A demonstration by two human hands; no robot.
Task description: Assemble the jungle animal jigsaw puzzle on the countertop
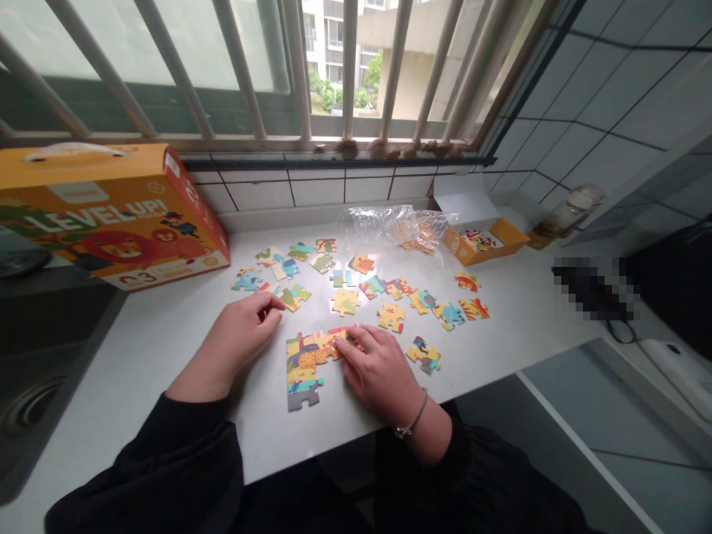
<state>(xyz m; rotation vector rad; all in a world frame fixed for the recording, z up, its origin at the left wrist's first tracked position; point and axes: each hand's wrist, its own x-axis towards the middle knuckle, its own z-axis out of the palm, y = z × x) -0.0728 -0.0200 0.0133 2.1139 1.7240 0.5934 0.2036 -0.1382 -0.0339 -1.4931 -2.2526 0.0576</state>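
Jigsaw pieces joined into a corner-shaped section (303, 374) lie on the white counter in front of me. My right hand (381, 371), wearing a bracelet, rests at the section's upper right end. Its fingers are stretched out and lie on the red-edged pieces, partly hiding them. My left hand (239, 337) is closed with its side on the counter, and nothing shows between thumb and forefinger. Its fingertips are close beside a loose green-and-yellow piece (296, 297). Past the hands lie several more loose pieces, among them a yellow piece (345, 301) and a flower piece (391, 317).
A large orange puzzle box (116, 222) stands at the left by a sink (33, 404). Clear plastic bags (389, 222), a small open orange box (489, 245) and a glass jar (567, 215) are along the back. The counter's front edge (472, 384) runs near my right arm.
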